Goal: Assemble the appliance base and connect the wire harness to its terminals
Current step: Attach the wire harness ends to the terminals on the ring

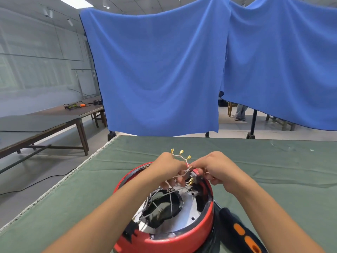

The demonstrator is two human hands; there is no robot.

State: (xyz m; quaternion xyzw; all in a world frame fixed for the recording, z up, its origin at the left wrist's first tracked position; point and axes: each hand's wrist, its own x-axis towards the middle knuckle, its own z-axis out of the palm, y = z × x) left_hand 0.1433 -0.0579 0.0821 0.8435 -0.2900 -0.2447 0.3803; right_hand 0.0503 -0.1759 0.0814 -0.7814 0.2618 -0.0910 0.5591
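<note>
Head view shows the red base [182, 232] open side up at the table's [76, 194] near edge, with both hands working above its far rim. Left hand [168, 167] pinches the harness [180, 156] and right hand [217, 168] curls around the switch block [193, 177]. Three brass connectors [189, 157] dangle free, so wiring looks barely half done.

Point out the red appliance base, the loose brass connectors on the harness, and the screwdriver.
red appliance base [191, 232], head view, on its near outer rim.
loose brass connectors [181, 152], head view, on the middle one of three.
screwdriver [242, 232], head view, on its black-and-orange handle.
</note>
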